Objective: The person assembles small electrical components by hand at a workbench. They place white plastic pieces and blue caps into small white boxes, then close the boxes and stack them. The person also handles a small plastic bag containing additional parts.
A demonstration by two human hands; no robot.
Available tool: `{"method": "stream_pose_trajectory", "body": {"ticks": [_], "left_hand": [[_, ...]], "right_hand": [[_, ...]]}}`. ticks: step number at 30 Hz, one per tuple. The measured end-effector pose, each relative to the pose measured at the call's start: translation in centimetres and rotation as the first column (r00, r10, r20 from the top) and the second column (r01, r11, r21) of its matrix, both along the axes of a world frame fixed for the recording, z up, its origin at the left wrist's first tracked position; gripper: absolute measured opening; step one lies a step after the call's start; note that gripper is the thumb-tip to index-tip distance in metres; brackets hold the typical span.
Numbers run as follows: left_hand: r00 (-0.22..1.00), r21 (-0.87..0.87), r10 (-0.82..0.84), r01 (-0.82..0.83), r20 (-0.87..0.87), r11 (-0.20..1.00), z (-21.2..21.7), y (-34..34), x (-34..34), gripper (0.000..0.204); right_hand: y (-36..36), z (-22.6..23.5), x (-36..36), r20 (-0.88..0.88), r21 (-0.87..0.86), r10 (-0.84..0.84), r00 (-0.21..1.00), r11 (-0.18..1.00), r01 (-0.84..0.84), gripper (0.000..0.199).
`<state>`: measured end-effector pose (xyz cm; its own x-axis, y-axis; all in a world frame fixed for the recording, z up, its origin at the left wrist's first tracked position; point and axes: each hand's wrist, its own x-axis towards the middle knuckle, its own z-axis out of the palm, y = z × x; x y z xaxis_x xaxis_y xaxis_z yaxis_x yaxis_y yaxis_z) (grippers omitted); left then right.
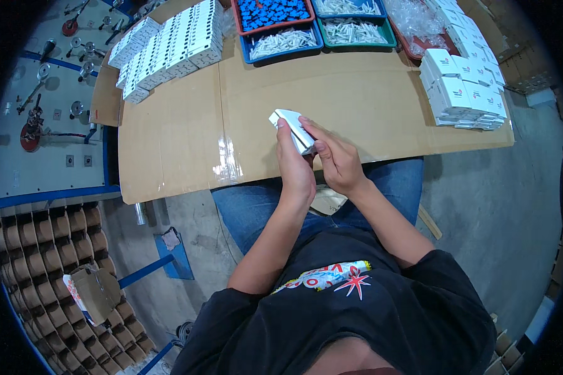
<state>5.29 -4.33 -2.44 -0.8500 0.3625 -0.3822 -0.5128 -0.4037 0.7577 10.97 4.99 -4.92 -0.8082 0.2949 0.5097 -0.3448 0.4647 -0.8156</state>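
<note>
Head view, near to far. Left hand [296,170]: fingers closed around the lower part of a small white box [292,129], thumb lying up its side. Right hand [336,157]: fingertips pinching the same box from the right. Box held tilted, above the near edge of the cardboard-covered table [187,140]. Right side of table: stack of white boxes [463,90]. Far left: rows of white boxes [169,47]. Far edge: red tray of blue parts [274,12]; blue tray of white parts [284,42]; green tray of white parts [356,31].
</note>
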Motion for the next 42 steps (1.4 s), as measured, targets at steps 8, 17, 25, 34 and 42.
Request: {"method": "stream_pose_trajectory", "body": {"ticks": [8,17,25,34,42], "left_hand": [[1.0,-0.005,0.011,-0.011,-0.011,1.0,-0.1,0.1,0.0,0.055],[1.0,-0.003,-0.004,0.004,-0.028,1.0,-0.2,0.0,0.1,0.055],[0.983,0.071,-0.006,0.019,-0.182,0.997,-1.4,-0.2,-0.6,0.063],[0.434,-0.29,-0.268,0.017,-0.86,0.957,-1.7,-1.9,-1.8,0.105],[0.437,-0.278,-0.172,-0.191,-0.883,0.941,-1.3,-1.5,-1.1,0.12]], "right_hand": [[0.0,0.1,0.0,-0.005,0.004,-0.011,1.0,1.0,0.011,0.033],[0.0,0.2,-0.1,-0.016,-0.006,-0.015,1.0,1.0,0.015,0.032],[0.0,0.2,-0.2,0.021,-0.172,-0.032,0.999,0.984,0.036,0.035],[0.7,4.6,-0.6,0.299,-0.71,0.299,0.906,0.704,0.002,0.056],[-2.5,5.0,-0.8,0.246,-0.762,0.294,0.923,0.648,-0.003,0.059]]}}
